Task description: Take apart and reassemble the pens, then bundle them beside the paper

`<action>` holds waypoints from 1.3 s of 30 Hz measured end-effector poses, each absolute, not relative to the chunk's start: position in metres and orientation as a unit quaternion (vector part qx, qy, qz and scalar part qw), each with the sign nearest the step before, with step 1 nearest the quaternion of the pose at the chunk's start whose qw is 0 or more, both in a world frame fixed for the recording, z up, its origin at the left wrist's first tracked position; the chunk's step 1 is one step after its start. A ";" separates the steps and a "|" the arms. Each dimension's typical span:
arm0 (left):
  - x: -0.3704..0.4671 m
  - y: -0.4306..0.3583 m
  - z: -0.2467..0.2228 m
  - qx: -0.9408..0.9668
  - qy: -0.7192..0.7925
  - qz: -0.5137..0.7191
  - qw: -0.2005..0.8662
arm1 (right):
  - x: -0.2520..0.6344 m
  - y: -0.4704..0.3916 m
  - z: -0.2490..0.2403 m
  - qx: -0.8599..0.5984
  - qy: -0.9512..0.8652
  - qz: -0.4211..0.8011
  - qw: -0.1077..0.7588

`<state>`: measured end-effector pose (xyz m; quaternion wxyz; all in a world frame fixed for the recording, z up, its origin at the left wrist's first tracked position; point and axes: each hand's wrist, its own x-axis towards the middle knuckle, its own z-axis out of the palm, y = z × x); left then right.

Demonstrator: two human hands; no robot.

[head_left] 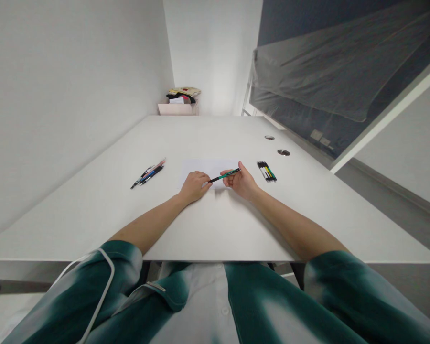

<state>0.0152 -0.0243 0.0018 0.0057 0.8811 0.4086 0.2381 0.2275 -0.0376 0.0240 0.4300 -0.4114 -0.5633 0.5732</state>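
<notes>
A green and black pen [225, 175] slants between my hands, its black tip end to the left and its other end raised to the right. My left hand [193, 186] lies on a white sheet of paper [186, 167], its thumb and fingers closed at the pen's black tip end. My right hand [242, 182] is turned partly palm up, thumb raised, with loosely curled fingers around the pen's green end. The sheet lies flat on the white table, its near part partly covered by my hands.
Several pens and pencils [148, 174] lie in a loose bundle on the left. Several markers [266, 171] lie side by side on the right. Two round table inserts [283, 153] are near the right edge. A box [178, 109] of things stands at the far end.
</notes>
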 end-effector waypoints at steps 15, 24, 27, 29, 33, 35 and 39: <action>0.011 -0.024 0.005 0.880 0.421 0.220 -0.006 | 0.234 -0.029 0.017 -0.400 -0.513 0.602 0.462; 0.001 -0.014 0.001 0.845 0.473 0.248 0.025 | 0.242 -0.025 0.003 -0.477 -0.690 0.345 0.420; -0.001 -0.010 -0.002 0.834 0.486 0.259 0.042 | 0.240 -0.033 0.007 -0.477 -0.746 0.288 0.364; -0.001 -0.008 -0.003 0.832 0.487 0.262 0.048 | 0.237 -0.038 0.011 -0.460 -0.780 0.261 0.333; -0.001 -0.009 -0.005 0.836 0.484 0.253 0.047 | 0.230 -0.045 0.015 -0.428 -0.841 0.197 0.265; -0.001 -0.010 -0.005 0.842 0.475 0.252 0.046 | 0.229 -0.045 0.016 -0.421 -0.857 0.167 0.245; -0.003 -0.012 -0.004 0.834 0.462 0.300 0.036 | 0.241 -0.037 0.018 -0.482 -0.844 0.094 0.215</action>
